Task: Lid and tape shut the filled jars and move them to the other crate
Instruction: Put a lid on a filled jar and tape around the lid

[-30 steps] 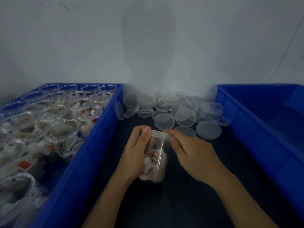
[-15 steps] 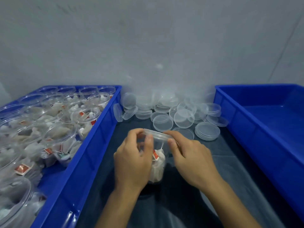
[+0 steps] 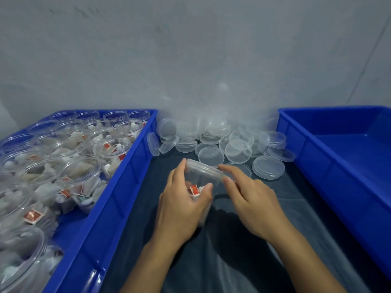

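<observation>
Left third of the frame: the left crate (image 3: 118,199) holds many clear open jars (image 3: 78,172) filled with white sachets and red tags; none of these shows a lid.

Centre, lower middle: the left hand (image 3: 182,206) grips the jar in hand (image 3: 201,187) round its body, fingers behind and thumb curled across the near face over the red tag. The jar is tilted, its long axis running from its base at lower centre up and leftward to the mouth, so the mouth leans away toward the upper left of the hands. A clear lid (image 3: 204,169) sits on that mouth, apparently not yet pressed fully home; seating cannot be confirmed.

Just right of the jar: the right hand (image 3: 251,199) pinches the lid's right edge between thumb and forefinger, the other fingers loosely curled. This hand is the nearer to the lid; the left is the nearer to the body. Judgement: closing depends on force along the tilted axis, with the left hand bracing against it.

Upper centre: loose spare lids (image 3: 232,142) lie heaped on the dark cloth (image 3: 243,261).

Right third: the right crate (image 3: 330,187) shows no jars in its visible part, and lies well apart from the jar, on the right hand's side. No tape is visible.
</observation>
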Action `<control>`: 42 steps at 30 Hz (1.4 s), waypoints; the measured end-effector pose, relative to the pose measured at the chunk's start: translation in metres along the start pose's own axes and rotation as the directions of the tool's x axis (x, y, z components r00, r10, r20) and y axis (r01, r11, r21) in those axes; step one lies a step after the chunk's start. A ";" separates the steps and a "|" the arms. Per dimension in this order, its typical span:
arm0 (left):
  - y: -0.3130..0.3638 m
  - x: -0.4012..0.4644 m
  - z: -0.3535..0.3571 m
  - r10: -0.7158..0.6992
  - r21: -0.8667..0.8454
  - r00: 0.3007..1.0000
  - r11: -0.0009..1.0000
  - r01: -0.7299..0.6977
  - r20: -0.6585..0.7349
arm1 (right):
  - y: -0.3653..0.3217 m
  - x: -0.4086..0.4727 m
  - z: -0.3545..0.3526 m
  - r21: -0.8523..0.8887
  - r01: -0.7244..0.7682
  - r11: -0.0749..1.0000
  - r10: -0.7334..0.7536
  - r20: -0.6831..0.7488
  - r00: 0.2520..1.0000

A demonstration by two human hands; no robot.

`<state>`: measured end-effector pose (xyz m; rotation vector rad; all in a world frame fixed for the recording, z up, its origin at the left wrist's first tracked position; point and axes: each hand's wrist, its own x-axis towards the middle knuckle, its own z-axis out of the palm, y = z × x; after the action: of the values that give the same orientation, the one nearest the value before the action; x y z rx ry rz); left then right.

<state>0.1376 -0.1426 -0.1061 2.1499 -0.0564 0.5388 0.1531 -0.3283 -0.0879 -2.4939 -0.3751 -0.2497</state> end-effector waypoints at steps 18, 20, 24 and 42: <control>0.001 0.000 0.001 0.009 0.019 1.000 1.000 -0.009 -0.018 | -0.005 0.000 0.001 -0.044 0.022 0.999 -0.026 -0.107 0.994; 0.008 -0.001 -0.001 0.047 0.125 0.994 0.992 -0.034 -0.101 | -0.007 -0.001 0.002 -0.057 0.035 0.998 -0.042 -0.123 0.992; 0.018 -0.001 0.007 0.031 0.143 0.997 0.990 -0.020 -0.072 | -0.010 -0.002 0.006 -0.093 0.049 0.994 -0.062 -0.144 0.988; -0.011 0.012 0.004 -0.075 -0.223 0.997 0.972 0.068 -0.022 | 0.001 0.003 0.001 -0.038 0.074 0.996 -0.076 -0.049 0.996</control>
<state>0.1523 -0.1375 -0.1123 1.9174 -0.0214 0.4990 0.1566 -0.3274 -0.0884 -2.5070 -0.4482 -0.3520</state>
